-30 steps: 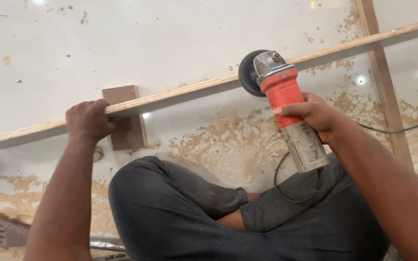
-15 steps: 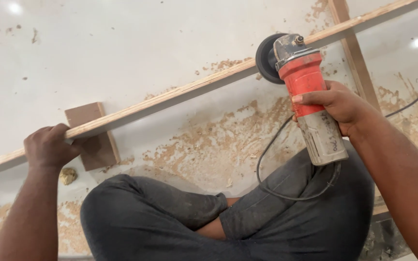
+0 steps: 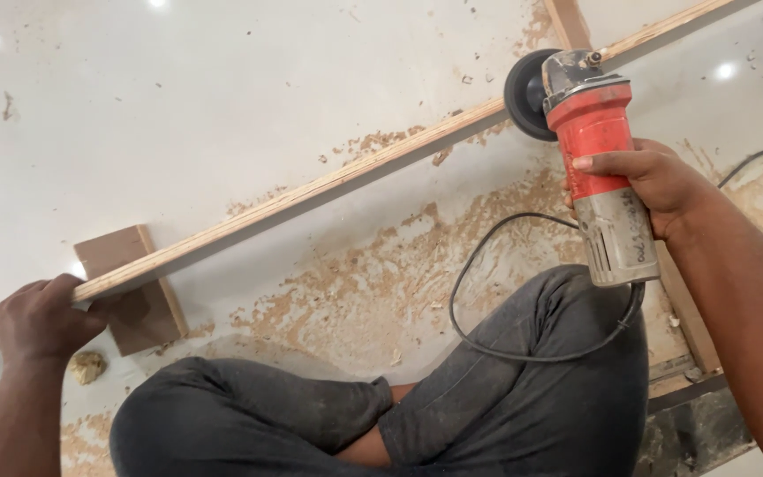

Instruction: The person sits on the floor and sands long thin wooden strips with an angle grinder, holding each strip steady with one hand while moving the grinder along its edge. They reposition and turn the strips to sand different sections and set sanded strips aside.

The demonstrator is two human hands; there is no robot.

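Observation:
My right hand (image 3: 651,181) grips a red and grey angle grinder (image 3: 598,155) by its body. Its dark disc (image 3: 523,93) rests against a long thin wooden strip (image 3: 328,185) that runs diagonally across the white floor. My left hand (image 3: 37,318) is closed over the strip's lower left end, holding it down where it crosses a small brown wood block (image 3: 139,300). The grinder's black cord (image 3: 487,344) loops over my crossed legs in dark trousers (image 3: 452,406).
Sawdust (image 3: 373,283) lies spread over the glossy white floor in front of my knees. A second wooden strip (image 3: 567,22) crosses the first near the grinder. A small crumpled lump (image 3: 88,367) sits beside my left wrist. A dark metal piece (image 3: 695,424) lies at lower right.
The view has shifted, so the strip, block and my left hand sit lower and further left. The grinder stays on the strip in my right hand, now further right and higher.

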